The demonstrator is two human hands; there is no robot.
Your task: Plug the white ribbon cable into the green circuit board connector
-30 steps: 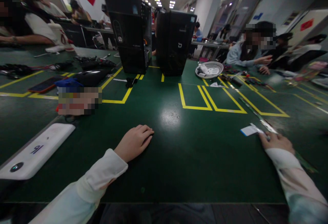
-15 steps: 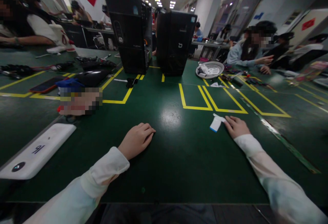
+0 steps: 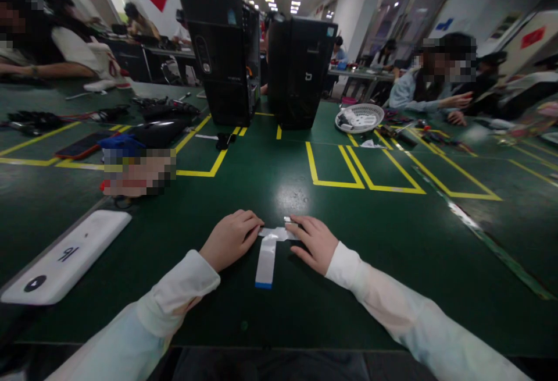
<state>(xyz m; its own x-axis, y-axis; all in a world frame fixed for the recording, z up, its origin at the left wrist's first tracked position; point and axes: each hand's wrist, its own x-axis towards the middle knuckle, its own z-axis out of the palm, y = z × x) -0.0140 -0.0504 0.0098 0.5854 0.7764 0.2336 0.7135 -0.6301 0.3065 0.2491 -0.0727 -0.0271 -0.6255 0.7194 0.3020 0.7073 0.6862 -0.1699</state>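
Note:
A white flat ribbon cable [image 3: 267,256] with a blue tip lies on the green table [image 3: 331,288] between my hands, bent into an L. My right hand [image 3: 312,242] has its fingers closed on the cable's upper end, where a small silvery piece [image 3: 288,219] shows. My left hand [image 3: 231,239] rests palm down with loosely curled fingers. Its fingertips just touch the cable's left end and grip nothing.
A white flat device [image 3: 65,259] lies at the near left. Two black computer towers [image 3: 226,55] [image 3: 300,67] stand at the back, with a white basket [image 3: 360,118] to their right. A phone [image 3: 81,145], cables and tools lie at the left. Other people sit at both sides.
My right hand has carried the ribbon cable from the far right to the middle and laid it down beside my left hand. My left hand has stayed where it was.

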